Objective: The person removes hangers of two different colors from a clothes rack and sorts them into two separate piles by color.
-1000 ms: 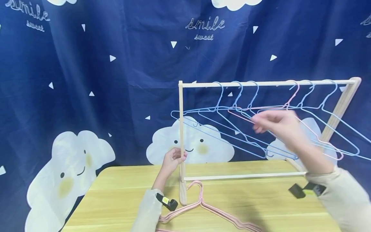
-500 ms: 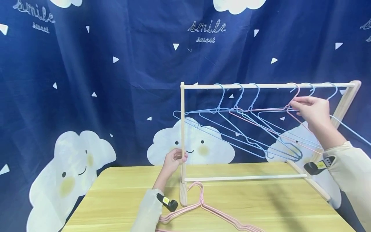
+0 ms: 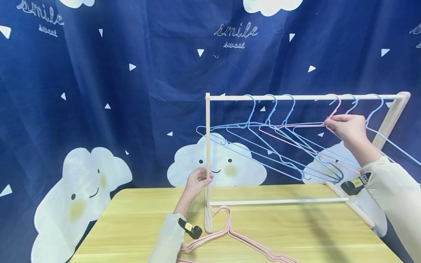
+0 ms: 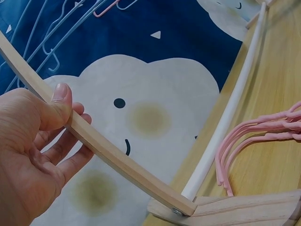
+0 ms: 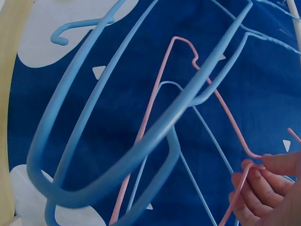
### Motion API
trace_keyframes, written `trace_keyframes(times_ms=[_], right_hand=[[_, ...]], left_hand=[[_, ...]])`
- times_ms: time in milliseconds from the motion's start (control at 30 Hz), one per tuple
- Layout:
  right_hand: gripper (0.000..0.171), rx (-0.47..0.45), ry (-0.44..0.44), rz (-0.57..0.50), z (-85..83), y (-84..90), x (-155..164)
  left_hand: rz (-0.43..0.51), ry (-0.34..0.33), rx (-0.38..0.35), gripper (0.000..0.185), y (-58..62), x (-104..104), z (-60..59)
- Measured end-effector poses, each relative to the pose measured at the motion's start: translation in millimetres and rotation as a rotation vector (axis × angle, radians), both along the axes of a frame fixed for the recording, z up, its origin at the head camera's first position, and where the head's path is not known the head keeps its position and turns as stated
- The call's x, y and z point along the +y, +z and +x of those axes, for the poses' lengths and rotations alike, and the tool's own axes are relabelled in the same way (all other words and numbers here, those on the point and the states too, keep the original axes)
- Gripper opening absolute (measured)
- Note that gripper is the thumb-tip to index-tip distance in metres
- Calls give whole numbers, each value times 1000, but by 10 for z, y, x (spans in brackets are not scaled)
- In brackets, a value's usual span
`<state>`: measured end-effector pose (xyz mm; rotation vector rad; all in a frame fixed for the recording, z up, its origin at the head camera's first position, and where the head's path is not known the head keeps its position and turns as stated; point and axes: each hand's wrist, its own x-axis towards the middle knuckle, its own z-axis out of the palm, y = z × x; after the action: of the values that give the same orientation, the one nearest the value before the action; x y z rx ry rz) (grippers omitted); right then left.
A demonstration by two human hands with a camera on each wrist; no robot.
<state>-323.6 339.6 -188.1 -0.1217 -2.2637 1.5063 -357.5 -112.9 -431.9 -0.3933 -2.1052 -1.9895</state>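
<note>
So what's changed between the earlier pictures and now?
The right hand moved right and now pinches the hanging pink wire hanger below its hook. The left hand still holds the pale wooden post; the pink wire hangers on the yellow wooden table stayed put.

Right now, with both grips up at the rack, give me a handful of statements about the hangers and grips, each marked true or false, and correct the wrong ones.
1. The right grip pinches a pink hanger below its hook. True.
2. The left grip holds a hanger. False: it holds the upright wooden post.
3. That pink hanger's hook is over the top rail. True.
4. Every hanger lying on the table is blue. False: those in view there are the loose pink hangers.
5. Three blue hangers hook onto the rail between that post and the pink one. True.
</note>
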Motion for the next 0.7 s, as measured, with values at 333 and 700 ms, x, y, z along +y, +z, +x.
trace_keyframes(times_ms=[333,700], right_hand=[[46,-15,56,-23,-35,1,-8],[50,5,113,-87,-11,121,84]], left_hand=[[0,-1,-18,28,-23,-5,-29],[-16,-7,-5,26,-20,-19,-15]])
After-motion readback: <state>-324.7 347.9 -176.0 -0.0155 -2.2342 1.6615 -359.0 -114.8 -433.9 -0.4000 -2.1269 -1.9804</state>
